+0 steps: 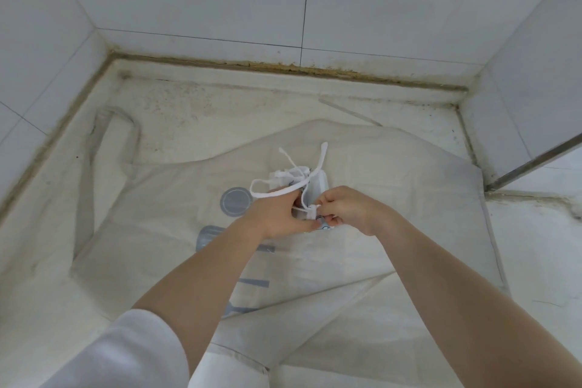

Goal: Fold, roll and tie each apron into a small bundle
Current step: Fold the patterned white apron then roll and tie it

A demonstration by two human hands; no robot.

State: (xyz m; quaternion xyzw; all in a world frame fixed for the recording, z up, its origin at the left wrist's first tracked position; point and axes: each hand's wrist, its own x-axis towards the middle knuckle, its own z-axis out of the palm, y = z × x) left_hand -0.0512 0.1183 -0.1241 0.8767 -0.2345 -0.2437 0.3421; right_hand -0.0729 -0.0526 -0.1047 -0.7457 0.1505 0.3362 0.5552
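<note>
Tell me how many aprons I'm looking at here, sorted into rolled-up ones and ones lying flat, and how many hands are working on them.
Rolled apron bundle, held over the flat one, with white ties being knotted: 1
Flat apron spread on the counter: 1
Hands, left hand and right hand, both pinching the ties: 2
Total: 4

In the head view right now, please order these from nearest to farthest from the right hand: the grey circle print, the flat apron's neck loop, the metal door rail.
From the right hand:
1. grey circle print, just left, beyond the left hand.
2. metal door rail, far right.
3. neck loop, far left, near the wall.
</note>
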